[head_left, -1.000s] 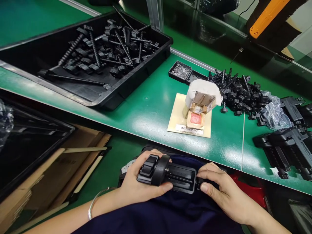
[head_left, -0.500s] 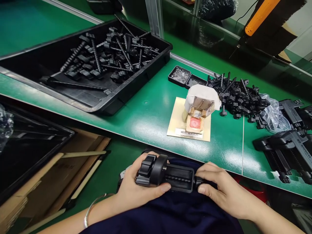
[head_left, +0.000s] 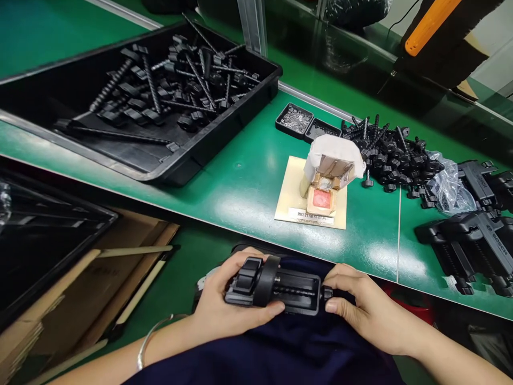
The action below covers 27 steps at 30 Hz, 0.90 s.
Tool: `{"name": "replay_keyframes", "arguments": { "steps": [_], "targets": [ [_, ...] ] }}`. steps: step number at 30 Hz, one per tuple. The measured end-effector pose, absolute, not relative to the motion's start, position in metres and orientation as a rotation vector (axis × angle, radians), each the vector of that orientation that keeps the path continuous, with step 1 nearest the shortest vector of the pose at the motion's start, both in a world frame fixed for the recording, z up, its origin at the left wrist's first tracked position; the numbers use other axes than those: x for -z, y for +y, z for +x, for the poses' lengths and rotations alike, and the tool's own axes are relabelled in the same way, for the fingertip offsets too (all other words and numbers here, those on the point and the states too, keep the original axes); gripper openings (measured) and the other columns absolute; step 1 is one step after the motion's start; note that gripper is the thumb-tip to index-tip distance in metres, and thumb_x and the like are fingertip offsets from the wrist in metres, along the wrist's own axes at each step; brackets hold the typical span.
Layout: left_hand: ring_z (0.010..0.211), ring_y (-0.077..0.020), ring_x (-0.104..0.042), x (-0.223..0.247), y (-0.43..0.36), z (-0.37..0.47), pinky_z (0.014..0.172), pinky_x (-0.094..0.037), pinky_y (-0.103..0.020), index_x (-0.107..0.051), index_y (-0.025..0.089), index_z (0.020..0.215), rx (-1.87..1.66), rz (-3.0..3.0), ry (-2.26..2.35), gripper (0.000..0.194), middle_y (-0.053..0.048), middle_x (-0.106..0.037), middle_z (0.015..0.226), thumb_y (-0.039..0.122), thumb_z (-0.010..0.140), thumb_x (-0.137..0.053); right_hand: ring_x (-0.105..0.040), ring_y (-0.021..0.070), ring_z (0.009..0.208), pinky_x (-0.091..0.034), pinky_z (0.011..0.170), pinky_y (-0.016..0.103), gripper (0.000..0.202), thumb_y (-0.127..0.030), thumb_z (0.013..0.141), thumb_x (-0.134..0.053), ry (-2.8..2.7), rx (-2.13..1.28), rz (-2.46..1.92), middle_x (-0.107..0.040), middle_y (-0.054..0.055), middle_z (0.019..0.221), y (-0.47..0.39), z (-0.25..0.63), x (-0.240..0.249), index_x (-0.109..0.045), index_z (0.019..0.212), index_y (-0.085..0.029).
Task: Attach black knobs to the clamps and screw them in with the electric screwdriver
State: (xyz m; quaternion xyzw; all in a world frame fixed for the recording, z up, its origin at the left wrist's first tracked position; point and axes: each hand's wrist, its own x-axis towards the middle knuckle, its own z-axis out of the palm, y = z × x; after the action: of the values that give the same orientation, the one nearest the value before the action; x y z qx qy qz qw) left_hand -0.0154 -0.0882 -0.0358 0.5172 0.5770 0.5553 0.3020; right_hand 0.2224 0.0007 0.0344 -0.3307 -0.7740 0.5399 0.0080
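A black plastic clamp-like mount [head_left: 298, 299] with a long frame lies across my lap, a threaded rod [head_left: 294, 290] running lengthwise inside it. My left hand [head_left: 228, 302] is wrapped round its wider end, thumb along the near side. At the other end, my right hand [head_left: 352, 299] pinches the black knob [head_left: 327, 292] of the rod between thumb and fingers. Part of the knob is hidden by those fingers. Beyond my hands, a cream-coloured fixture [head_left: 282, 211] with a white padded top and a pink pad stands on the green bench [head_left: 240, 187].
A large black tray [head_left: 224, 133] of threaded rods with knobs stands at the left. Two small boxes [head_left: 294, 120] hold tiny hardware. A pile of knobbed screws [head_left: 388, 155], a clear bag [head_left: 451, 187] and finished-looking mounts [head_left: 476, 251] lie right. An orange screwdriver [head_left: 428, 27] hangs above.
The fingers of my right hand have shifted slightly at the knob, which shows a little more now. The mount stays in my left hand. The view has tilted slightly.
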Motion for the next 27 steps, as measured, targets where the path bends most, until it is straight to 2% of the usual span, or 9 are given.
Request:
{"name": "replay_keyframes", "arguments": {
  "steps": [3,7,10,12,14,16,18,21,27],
  "targets": [
    [0.075,-0.0223,-0.070,0.038,-0.087,-0.014,0.066,-0.059,-0.033,-0.060,0.026,0.101,-1.491,1.451,1.474,0.044,-0.002,-0.070,0.087,0.023,0.064,-0.082,-0.058,0.0247,0.085,-0.052,0.074,0.040,0.013,-0.007,0.088,-0.062,-2.477,-1.399,-0.990,-0.060,0.007,0.091,-0.005,0.221,-0.024,-0.055,0.093,-0.017],
    [0.076,-0.0225,-0.067,0.037,-0.088,-0.014,0.064,-0.057,-0.034,-0.058,0.025,0.104,-1.467,1.530,1.424,0.046,-0.003,-0.067,0.085,0.019,0.064,-0.080,-0.056,0.0257,0.076,-0.050,0.065,0.040,0.020,0.001,0.086,-0.046,-2.608,-0.800,-0.677,-0.062,0.012,0.086,-0.013,0.220,-0.010,-0.051,0.099,-0.014],
    [0.077,-0.0227,-0.066,0.036,-0.088,-0.014,0.064,-0.056,-0.035,-0.058,0.026,0.105,-1.466,1.542,1.425,0.047,-0.003,-0.067,0.085,0.015,0.064,-0.076,-0.057,0.0245,0.077,-0.050,0.067,0.039,0.025,0.003,0.088,-0.046,-2.583,-0.665,-0.585,-0.065,0.011,0.087,-0.016,0.220,-0.009,-0.054,0.102,-0.015],
    [0.078,-0.0234,-0.066,0.035,-0.089,-0.014,0.065,-0.056,-0.036,-0.057,0.027,0.105,-1.477,1.529,1.432,0.046,-0.003,-0.067,0.085,0.015,0.064,-0.074,-0.058,0.0227,0.078,-0.051,0.069,0.038,0.019,-0.002,0.092,-0.051,-2.471,-0.858,-0.662,-0.065,0.009,0.089,-0.016,0.221,-0.012,-0.057,0.104,-0.016],
    [0.078,-0.0236,-0.066,0.034,-0.090,-0.013,0.066,-0.056,-0.038,-0.057,0.028,0.105,-1.475,1.491,1.440,0.045,-0.002,-0.067,0.086,0.016,0.064,-0.073,-0.060,0.0211,0.080,-0.052,0.071,0.035,0.011,-0.020,0.095,-0.064,-2.337,-1.183,-0.798,-0.065,0.007,0.090,-0.015,0.223,-0.017,-0.060,0.105,-0.017],
    [0.078,-0.0232,-0.065,0.033,-0.091,-0.012,0.067,-0.056,-0.038,-0.055,0.029,0.105,-1.470,1.467,1.425,0.046,-0.001,-0.067,0.087,0.015,0.064,-0.071,-0.062,0.0211,0.087,-0.053,0.078,0.034,0.031,-0.043,0.091,-0.071,-2.246,-1.483,-0.910,-0.066,0.007,0.096,-0.013,0.225,-0.024,-0.063,0.108,-0.018],
    [0.080,-0.0227,-0.065,0.033,-0.093,-0.012,0.070,-0.056,-0.039,-0.054,0.028,0.107,-1.459,1.458,1.408,0.048,-0.001,-0.065,0.090,0.012,0.065,-0.070,-0.061,0.0214,0.096,-0.051,0.085,0.035,0.039,-0.054,0.094,-0.062,-2.208,-1.710,-0.971,-0.065,0.008,0.105,-0.010,0.227,-0.028,-0.066,0.111,-0.020],
    [0.082,-0.0215,-0.065,0.036,-0.094,-0.011,0.072,-0.055,-0.038,-0.053,0.024,0.111,-1.460,1.468,1.342,0.051,-0.002,-0.063,0.095,0.010,0.064,-0.069,-0.059,0.0201,0.098,-0.049,0.087,0.033,0.039,-0.052,0.102,-0.048,-2.141,-1.949,-1.003,-0.062,0.007,0.105,-0.008,0.230,-0.029,-0.070,0.110,-0.022],
    [0.076,-0.0202,-0.062,0.043,-0.092,-0.007,0.062,-0.053,-0.033,-0.055,0.016,0.108,-1.559,1.546,1.288,0.050,-0.007,-0.065,0.087,0.009,0.062,-0.072,-0.056,0.0191,0.088,-0.045,0.079,0.032,0.035,-0.048,0.102,-0.051,-2.065,-2.027,-1.045,-0.059,0.005,0.094,-0.012,0.230,-0.025,-0.073,0.104,-0.022]
  ]
}}
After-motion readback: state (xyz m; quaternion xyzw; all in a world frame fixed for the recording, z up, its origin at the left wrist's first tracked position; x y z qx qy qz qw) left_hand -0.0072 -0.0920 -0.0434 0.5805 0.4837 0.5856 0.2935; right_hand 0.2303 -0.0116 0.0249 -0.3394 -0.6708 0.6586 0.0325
